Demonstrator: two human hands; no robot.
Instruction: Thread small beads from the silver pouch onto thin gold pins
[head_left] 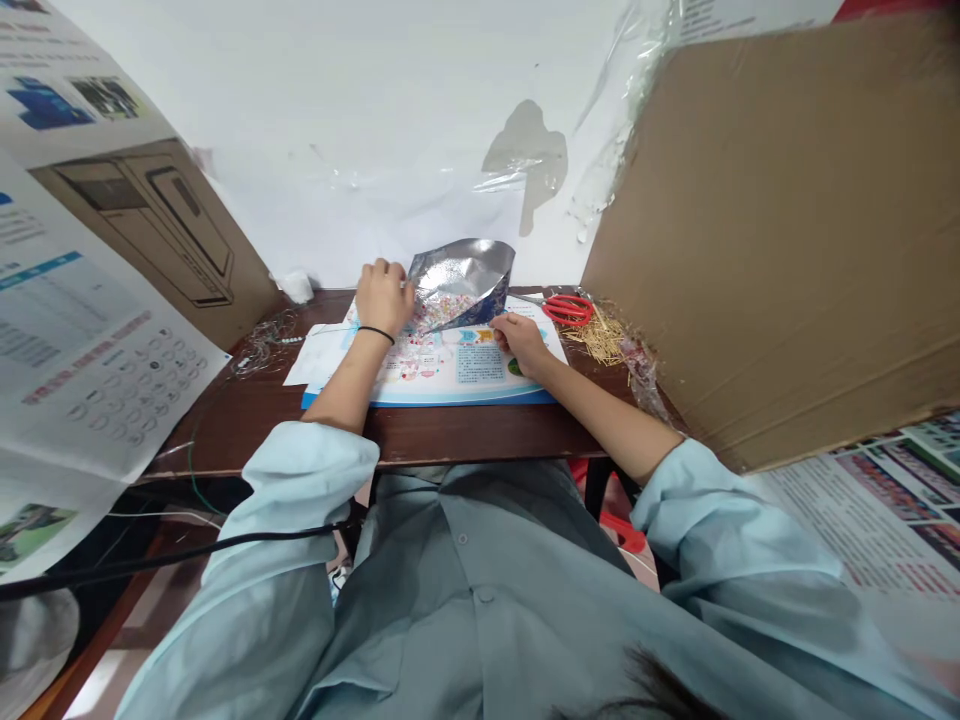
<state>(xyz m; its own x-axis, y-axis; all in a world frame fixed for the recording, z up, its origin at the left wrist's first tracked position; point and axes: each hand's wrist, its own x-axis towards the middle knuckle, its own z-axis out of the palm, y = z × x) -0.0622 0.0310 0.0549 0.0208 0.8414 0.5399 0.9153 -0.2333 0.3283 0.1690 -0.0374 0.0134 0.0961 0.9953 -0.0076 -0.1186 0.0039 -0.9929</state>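
Note:
A foil pouch (466, 268), silver inside and dark blue outside, lies with its mouth spread wide. Small multicoloured beads (444, 311) fill its lower part, and some spill onto the printed sheet (420, 385) beneath. At the pouch's left edge is my left hand (385, 297), fingers curled and tips partly hidden; a black band circles that wrist. My right hand (519, 343) is closed in a pinch by the pouch's lower right corner. What it pinches is too small to make out. A thin strand with a few white beads (291, 341) lies left of my left wrist.
Red-handled scissors (568, 309) rest on a heap of thin straw-coloured sticks (600, 335) at right. Tangled clear thread (262, 343) and a white wad (297, 287) are at left. Cardboard panels (780, 230) flank the dark brown table (480, 433). A black cable (247, 538) crosses my left sleeve.

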